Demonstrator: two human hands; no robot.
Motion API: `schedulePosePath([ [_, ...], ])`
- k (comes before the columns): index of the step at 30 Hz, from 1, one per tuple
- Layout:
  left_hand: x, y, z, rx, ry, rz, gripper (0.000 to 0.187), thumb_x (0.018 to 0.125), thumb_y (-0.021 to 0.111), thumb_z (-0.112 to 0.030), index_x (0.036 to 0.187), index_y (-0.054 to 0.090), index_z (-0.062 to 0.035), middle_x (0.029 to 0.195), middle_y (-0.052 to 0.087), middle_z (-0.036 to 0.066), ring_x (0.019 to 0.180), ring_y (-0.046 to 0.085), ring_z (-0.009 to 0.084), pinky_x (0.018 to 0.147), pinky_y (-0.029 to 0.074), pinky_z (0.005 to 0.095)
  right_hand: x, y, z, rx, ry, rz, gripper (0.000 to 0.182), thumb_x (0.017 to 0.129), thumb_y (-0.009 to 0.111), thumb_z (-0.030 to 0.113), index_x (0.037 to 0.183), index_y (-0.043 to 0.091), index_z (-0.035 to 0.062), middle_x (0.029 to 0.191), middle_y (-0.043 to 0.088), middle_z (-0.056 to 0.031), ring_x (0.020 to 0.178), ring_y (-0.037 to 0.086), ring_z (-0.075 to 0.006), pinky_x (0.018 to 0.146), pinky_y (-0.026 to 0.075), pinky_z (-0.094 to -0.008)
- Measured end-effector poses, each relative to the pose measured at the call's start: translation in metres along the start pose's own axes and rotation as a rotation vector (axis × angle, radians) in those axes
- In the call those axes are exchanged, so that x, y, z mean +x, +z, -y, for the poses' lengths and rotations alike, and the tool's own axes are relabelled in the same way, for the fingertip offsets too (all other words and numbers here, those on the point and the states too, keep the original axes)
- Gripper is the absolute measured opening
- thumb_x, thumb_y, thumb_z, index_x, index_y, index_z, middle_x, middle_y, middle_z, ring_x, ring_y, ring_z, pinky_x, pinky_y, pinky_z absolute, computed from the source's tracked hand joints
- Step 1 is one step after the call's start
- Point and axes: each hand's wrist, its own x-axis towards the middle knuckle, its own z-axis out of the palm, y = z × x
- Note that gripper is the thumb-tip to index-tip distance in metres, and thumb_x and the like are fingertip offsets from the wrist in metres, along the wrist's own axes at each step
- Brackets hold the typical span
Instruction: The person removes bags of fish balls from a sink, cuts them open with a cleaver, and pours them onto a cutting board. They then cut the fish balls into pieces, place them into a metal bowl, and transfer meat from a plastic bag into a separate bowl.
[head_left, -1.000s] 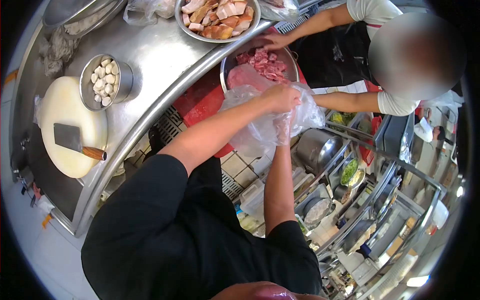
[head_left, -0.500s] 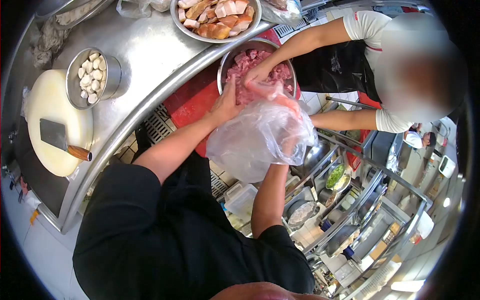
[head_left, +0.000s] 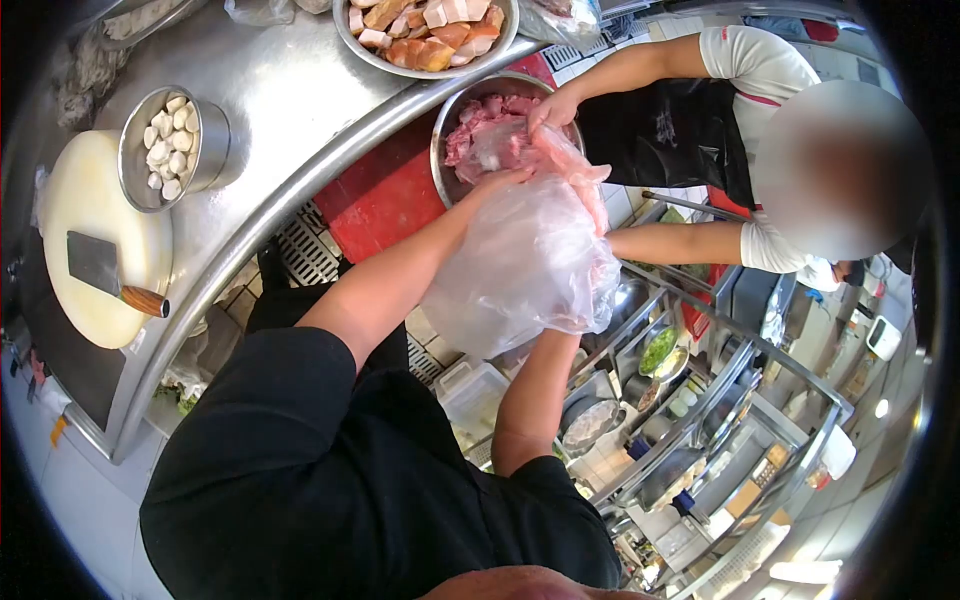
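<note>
A large clear plastic bag [head_left: 510, 260] hangs between me and a co-worker, its pinkish mouth over a steel bowl [head_left: 440, 165] of raw meat chunks [head_left: 465, 140]. My left hand [head_left: 500, 183] is at the bag's near upper side, by the bowl; its fingers are mostly hidden by plastic. My right hand [head_left: 572, 305] is behind or inside the plastic at the bag's lower right, seen only dimly. One hand of the co-worker [head_left: 557, 108] grips the bag's edge above the bowl. The co-worker's other hand is hidden at the bag's right side.
The steel counter [head_left: 290, 90] holds a bowl of cut meat [head_left: 430, 70], a pot of white pieces [head_left: 215, 150] and a round board [head_left: 80, 190] with a cleaver [head_left: 93, 262]. A red surface [head_left: 380, 205] lies under the meat bowl. Racks of containers [head_left: 700, 440] stand at right.
My left hand has moved right, out of the meat and onto the bag. The co-worker's upper hand has lifted from the meat to the bag's edge, and plastic now covers part of the bowl.
</note>
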Motion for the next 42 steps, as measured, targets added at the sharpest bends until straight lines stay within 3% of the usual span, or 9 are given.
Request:
schedulePosePath([
  [7, 0.034, -0.021, 0.048, 0.086, 0.023, 0.170, 0.023, 0.097, 0.070, -0.021, 0.116, 0.069, -0.0083, 0.100, 0.072, 0.001, 0.086, 0.070, 0.0145, 0.077, 0.057, 0.0309, -0.006, -0.012, 0.007, 0.076, 0.032, -0.032, 0.039, 0.092, 0.061, 0.013, 0.129, 0.059, -0.0009, 0.112, 0.061, -0.0120, 0.101, 0.060, -0.0239, 0.087, 0.049, -0.0374],
  [16, -0.056, 0.067, 0.026, 0.822, 0.729, -0.058, 0.019, 0.097, 0.069, -0.018, 0.100, 0.070, 0.0000, 0.087, 0.066, -0.001, 0.083, 0.059, 0.0065, 0.071, 0.049, 0.0281, -0.015, -0.026, 0.011, 0.136, 0.058, -0.062, 0.040, 0.093, 0.061, 0.014, 0.130, 0.059, -0.0008, 0.116, 0.061, -0.0133, 0.105, 0.060, -0.0257, 0.090, 0.049, -0.0388],
  [19, -0.052, 0.081, 0.035, 0.826, 0.703, -0.020, 0.018, 0.097, 0.068, -0.018, 0.097, 0.070, 0.0005, 0.087, 0.069, 0.003, 0.083, 0.058, 0.0065, 0.069, 0.048, 0.0303, -0.013, -0.025, 0.012, 0.144, 0.057, -0.057, 0.040, 0.094, 0.061, 0.015, 0.131, 0.059, -0.0008, 0.118, 0.061, -0.0137, 0.106, 0.060, -0.0263, 0.092, 0.048, -0.0393],
  [22, -0.044, 0.070, 0.037, 0.922, 0.701, -0.067, 0.016, 0.094, 0.070, -0.016, 0.095, 0.072, -0.0001, 0.086, 0.070, 0.010, 0.079, 0.063, 0.0129, 0.072, 0.050, 0.0322, -0.009, -0.022, 0.012, 0.163, 0.061, -0.052, 0.041, 0.094, 0.061, 0.015, 0.131, 0.058, -0.0008, 0.119, 0.061, -0.0141, 0.107, 0.059, -0.0270, 0.093, 0.048, -0.0398],
  [28, -0.054, 0.082, 0.046, 1.230, 1.319, -0.313, 0.014, 0.085, 0.075, -0.015, 0.088, 0.072, -0.0007, 0.103, 0.069, 0.017, 0.100, 0.066, 0.0343, 0.088, 0.052, 0.0409, -0.002, -0.010, 0.012, 0.205, 0.086, -0.034, 0.041, 0.095, 0.062, 0.016, 0.132, 0.058, -0.0007, 0.122, 0.060, -0.0150, 0.110, 0.059, -0.0282, 0.095, 0.048, -0.0407],
  [31, -0.031, 0.076, 0.057, 1.040, 1.104, 0.159, 0.015, 0.084, 0.075, -0.017, 0.087, 0.073, -0.0023, 0.116, 0.066, 0.016, 0.109, 0.063, 0.0356, 0.095, 0.049, 0.0443, -0.017, -0.007, 0.004, 0.226, 0.120, -0.031, 0.042, 0.095, 0.062, 0.017, 0.133, 0.058, -0.0007, 0.124, 0.060, -0.0154, 0.111, 0.059, -0.0288, 0.096, 0.048, -0.0412],
  [37, -0.092, 0.102, 0.048, 1.090, 0.562, 0.264, 0.079, 0.080, 0.081, -0.049, 0.134, 0.053, 0.0012, 0.136, 0.053, 0.027, 0.126, 0.054, 0.0426, 0.108, 0.042, 0.0514, -0.058, -0.010, -0.007, 0.264, 0.160, -0.053, 0.042, 0.096, 0.062, 0.018, 0.133, 0.058, -0.0006, 0.126, 0.060, -0.0163, 0.114, 0.059, -0.0300, 0.099, 0.047, -0.0422],
  [40, -0.114, 0.096, 0.056, 1.500, 1.085, 0.377, 0.112, 0.069, 0.083, -0.067, 0.146, 0.038, 0.0016, 0.147, 0.039, 0.033, 0.140, 0.037, 0.0484, 0.117, 0.033, 0.0536, -0.052, -0.023, 0.011, 0.253, 0.112, -0.054, 0.042, 0.096, 0.062, 0.018, 0.134, 0.058, -0.0006, 0.128, 0.060, -0.0167, 0.115, 0.059, -0.0306, 0.100, 0.047, -0.0426],
  [42, -0.124, 0.096, 0.048, 1.544, 1.008, 0.441, 0.116, 0.058, 0.090, -0.060, 0.144, 0.041, 0.0017, 0.151, 0.032, 0.032, 0.145, 0.026, 0.0510, 0.121, 0.027, 0.0555, -0.057, -0.034, 0.023, 0.243, 0.087, -0.058, 0.043, 0.096, 0.062, 0.019, 0.134, 0.058, -0.0006, 0.129, 0.060, -0.0170, 0.116, 0.059, -0.0310, 0.100, 0.047, -0.0430],
])
